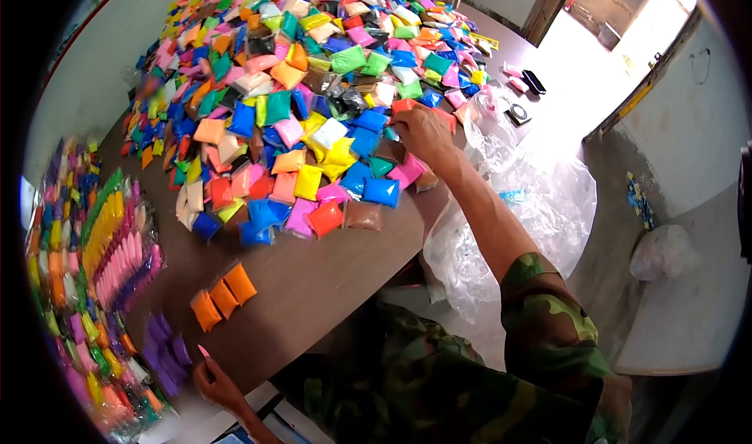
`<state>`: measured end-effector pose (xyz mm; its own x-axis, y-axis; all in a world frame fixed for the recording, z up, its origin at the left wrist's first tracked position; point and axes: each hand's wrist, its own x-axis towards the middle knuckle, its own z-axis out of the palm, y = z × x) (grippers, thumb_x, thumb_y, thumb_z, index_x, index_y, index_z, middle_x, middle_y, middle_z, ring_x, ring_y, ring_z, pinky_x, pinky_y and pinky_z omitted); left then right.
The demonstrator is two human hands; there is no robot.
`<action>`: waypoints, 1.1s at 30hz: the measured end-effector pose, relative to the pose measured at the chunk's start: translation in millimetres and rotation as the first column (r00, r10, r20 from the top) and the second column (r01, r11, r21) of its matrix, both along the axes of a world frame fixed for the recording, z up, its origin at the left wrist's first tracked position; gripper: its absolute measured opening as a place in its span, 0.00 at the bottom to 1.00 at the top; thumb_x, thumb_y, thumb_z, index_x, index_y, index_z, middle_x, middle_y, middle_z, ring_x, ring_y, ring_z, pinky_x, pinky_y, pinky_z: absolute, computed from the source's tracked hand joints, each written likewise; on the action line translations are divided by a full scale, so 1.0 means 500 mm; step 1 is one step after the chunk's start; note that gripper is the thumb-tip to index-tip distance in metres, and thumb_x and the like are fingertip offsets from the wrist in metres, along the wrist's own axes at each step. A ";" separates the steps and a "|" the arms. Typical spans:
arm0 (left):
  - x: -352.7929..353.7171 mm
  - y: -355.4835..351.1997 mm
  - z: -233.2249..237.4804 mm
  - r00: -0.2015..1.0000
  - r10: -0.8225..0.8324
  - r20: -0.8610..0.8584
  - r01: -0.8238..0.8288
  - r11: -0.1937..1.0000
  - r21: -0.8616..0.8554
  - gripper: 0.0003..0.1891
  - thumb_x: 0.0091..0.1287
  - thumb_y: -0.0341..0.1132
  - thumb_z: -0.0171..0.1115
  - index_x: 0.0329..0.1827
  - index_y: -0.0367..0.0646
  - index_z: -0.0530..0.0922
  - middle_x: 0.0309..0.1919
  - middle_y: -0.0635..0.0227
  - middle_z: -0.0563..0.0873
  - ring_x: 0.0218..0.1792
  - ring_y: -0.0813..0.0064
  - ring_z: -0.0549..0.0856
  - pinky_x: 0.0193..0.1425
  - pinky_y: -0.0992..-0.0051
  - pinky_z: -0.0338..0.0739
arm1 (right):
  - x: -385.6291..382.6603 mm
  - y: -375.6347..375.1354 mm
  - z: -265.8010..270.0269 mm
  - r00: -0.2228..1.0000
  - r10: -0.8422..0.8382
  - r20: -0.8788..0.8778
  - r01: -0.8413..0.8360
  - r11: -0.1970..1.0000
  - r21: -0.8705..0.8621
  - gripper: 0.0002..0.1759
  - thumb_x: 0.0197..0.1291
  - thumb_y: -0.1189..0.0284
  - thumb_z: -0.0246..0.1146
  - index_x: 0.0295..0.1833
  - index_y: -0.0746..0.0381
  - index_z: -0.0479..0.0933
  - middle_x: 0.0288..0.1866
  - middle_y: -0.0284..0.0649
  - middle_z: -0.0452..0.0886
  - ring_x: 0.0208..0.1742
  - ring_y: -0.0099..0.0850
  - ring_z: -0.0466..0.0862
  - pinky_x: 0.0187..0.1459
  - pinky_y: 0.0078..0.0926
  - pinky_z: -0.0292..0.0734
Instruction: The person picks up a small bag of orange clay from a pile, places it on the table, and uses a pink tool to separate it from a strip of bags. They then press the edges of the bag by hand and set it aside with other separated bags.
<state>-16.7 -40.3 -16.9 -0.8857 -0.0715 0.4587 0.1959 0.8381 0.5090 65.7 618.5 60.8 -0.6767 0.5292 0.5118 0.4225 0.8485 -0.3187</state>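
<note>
The pile of packets (313, 91), small sealed bags in many colours, covers most of the brown worktop (313, 279) from its far edge to about the middle. The right hand (423, 134) lies on the pile's right side, close to the worktop's right edge. Its fingers (401, 130) are bent down among blue, teal and pink packets, with a red one just beyond the knuckles. They touch the packets, but whether they have closed on one cannot be told from here.

The left hand (215, 385) is at the near edge towards the near left corner, fingers stretched up towards the purple packets (163, 351) just beside it. Something small and pink shows at a fingertip; whether it is held is unclear.

Three orange packets (223, 297) lie side by side on bare wood between the purple ones and the pile. Sorted rows (110, 248) of packets run along the left edge. A clear plastic bag (517, 209) hangs off the right edge below the forearm, and a phone (533, 81) lies near the far right corner.
</note>
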 end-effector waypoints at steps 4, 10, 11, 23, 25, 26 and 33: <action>0.005 0.013 0.014 0.999 0.031 0.032 -0.031 1.000 0.000 0.12 0.81 0.38 0.70 0.49 0.35 0.87 0.40 0.60 0.91 0.40 0.66 0.90 0.46 0.66 0.85 | -0.016 0.048 -0.024 0.996 0.086 0.033 -0.084 0.994 -0.070 0.08 0.67 0.67 0.67 0.39 0.52 0.92 0.34 0.45 0.90 0.39 0.46 0.92 0.40 0.48 0.83; 0.008 0.011 0.027 0.992 0.084 0.091 -0.077 0.995 -0.071 0.14 0.81 0.41 0.69 0.48 0.37 0.87 0.35 0.61 0.89 0.37 0.67 0.88 0.43 0.67 0.82 | 0.005 0.106 -0.022 0.971 -0.030 0.238 0.043 0.998 -0.050 0.11 0.66 0.66 0.67 0.47 0.51 0.94 0.40 0.45 0.91 0.45 0.48 0.92 0.44 0.49 0.85; 0.010 0.016 0.035 0.983 0.127 0.129 -0.115 0.988 -0.098 0.14 0.81 0.42 0.69 0.48 0.37 0.87 0.34 0.62 0.89 0.36 0.67 0.87 0.43 0.66 0.81 | 0.011 0.115 -0.028 0.980 -0.014 0.198 0.028 0.997 -0.068 0.11 0.66 0.66 0.67 0.48 0.50 0.94 0.41 0.45 0.92 0.45 0.48 0.92 0.45 0.49 0.85; 0.007 0.024 0.025 0.997 0.075 0.011 -0.074 0.995 -0.074 0.17 0.81 0.43 0.68 0.40 0.35 0.83 0.28 0.65 0.82 0.31 0.70 0.78 0.38 0.65 0.75 | -0.037 0.100 -0.041 0.981 0.147 0.127 -0.132 0.984 -0.119 0.12 0.64 0.60 0.75 0.47 0.54 0.92 0.45 0.45 0.90 0.48 0.48 0.90 0.46 0.49 0.82; 0.006 0.022 0.025 0.997 0.079 0.013 -0.078 0.994 -0.078 0.18 0.81 0.43 0.68 0.40 0.35 0.83 0.28 0.65 0.82 0.31 0.70 0.78 0.38 0.65 0.75 | -0.042 0.103 -0.043 0.985 0.135 0.112 -0.126 0.989 -0.082 0.13 0.64 0.59 0.75 0.48 0.53 0.92 0.45 0.45 0.90 0.48 0.48 0.90 0.45 0.49 0.82; 0.005 0.020 0.024 0.997 0.079 0.017 -0.077 0.994 -0.082 0.18 0.81 0.44 0.68 0.40 0.35 0.83 0.29 0.64 0.82 0.31 0.69 0.78 0.38 0.65 0.75 | -0.042 0.105 -0.043 0.985 0.135 0.110 -0.127 0.988 -0.083 0.13 0.64 0.59 0.75 0.48 0.53 0.92 0.45 0.45 0.90 0.48 0.48 0.90 0.45 0.49 0.82; -0.002 0.010 0.018 0.998 0.063 -0.007 -0.063 0.992 -0.110 0.18 0.81 0.44 0.68 0.39 0.35 0.83 0.29 0.62 0.82 0.31 0.66 0.79 0.38 0.63 0.75 | -0.042 0.114 -0.043 0.977 0.191 0.100 -0.181 0.979 -0.096 0.11 0.64 0.60 0.74 0.45 0.55 0.91 0.45 0.43 0.90 0.47 0.48 0.90 0.44 0.50 0.83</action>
